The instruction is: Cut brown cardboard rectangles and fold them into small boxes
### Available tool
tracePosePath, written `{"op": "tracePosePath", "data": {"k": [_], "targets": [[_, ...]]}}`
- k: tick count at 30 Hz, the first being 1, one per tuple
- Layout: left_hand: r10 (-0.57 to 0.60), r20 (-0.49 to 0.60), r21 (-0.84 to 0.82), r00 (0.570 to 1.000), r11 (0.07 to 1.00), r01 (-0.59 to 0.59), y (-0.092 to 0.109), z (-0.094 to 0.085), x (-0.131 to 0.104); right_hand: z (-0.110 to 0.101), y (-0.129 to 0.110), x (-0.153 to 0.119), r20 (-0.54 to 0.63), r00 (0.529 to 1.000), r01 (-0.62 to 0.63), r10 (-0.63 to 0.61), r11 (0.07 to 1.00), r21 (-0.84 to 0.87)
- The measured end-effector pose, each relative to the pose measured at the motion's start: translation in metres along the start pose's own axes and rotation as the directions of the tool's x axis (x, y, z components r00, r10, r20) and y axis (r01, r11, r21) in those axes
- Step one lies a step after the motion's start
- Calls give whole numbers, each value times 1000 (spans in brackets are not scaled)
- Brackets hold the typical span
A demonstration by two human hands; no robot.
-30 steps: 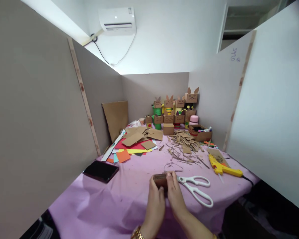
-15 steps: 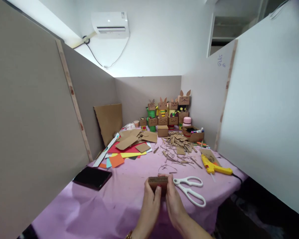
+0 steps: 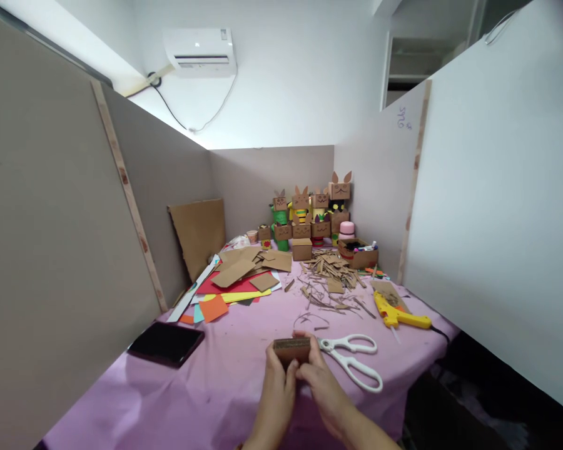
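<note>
Near the table's front edge, a small brown cardboard piece [image 3: 291, 351] with a layered top edge is held between both hands. My left hand [image 3: 279, 387] grips its left side, thumb against the near face. My right hand [image 3: 323, 378] closes on its right side, with the thumb bent in beside the left thumb. White-handled scissors [image 3: 356, 362] lie open just right of my right hand, their blades partly hidden by it. The lower part of the cardboard is covered by the fingers.
A black tablet [image 3: 166, 344] lies at left, with cardboard sheets [image 3: 237, 272] and coloured paper [image 3: 214, 308] behind. Cardboard scraps [image 3: 333, 269] cover the middle back. A yellow glue gun [image 3: 401, 315] rests at right. Cardboard animal figures [image 3: 301, 230] stand at the back beside an open box [image 3: 363, 257].
My right thumb has bent inward over the near side of the cardboard, and the right fingers have shifted around its edge. The whole view has moved slightly, with table objects appearing further left.
</note>
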State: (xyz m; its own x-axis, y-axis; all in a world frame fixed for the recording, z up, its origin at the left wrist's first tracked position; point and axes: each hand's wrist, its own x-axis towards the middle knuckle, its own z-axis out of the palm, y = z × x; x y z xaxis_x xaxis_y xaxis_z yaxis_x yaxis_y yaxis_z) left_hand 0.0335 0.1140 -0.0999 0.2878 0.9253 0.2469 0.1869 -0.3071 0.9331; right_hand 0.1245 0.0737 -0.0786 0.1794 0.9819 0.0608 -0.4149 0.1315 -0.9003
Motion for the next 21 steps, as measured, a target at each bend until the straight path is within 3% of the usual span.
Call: {"op": "tracePosePath", "data": {"k": [15, 18, 21], "targets": [[56, 110, 15, 992, 998, -58, 6, -8, -1, 1, -3, -3, -26, 998, 45, -56, 948, -314], [60, 113, 25, 992, 998, -63, 6, -9, -2, -6, -7, 2, 13, 995, 95, -100, 893, -440], [64, 108, 39, 992, 997, -68, 5, -9, -3, -18, -18, 13, 97, 988, 154, -120, 771, -618]]}}
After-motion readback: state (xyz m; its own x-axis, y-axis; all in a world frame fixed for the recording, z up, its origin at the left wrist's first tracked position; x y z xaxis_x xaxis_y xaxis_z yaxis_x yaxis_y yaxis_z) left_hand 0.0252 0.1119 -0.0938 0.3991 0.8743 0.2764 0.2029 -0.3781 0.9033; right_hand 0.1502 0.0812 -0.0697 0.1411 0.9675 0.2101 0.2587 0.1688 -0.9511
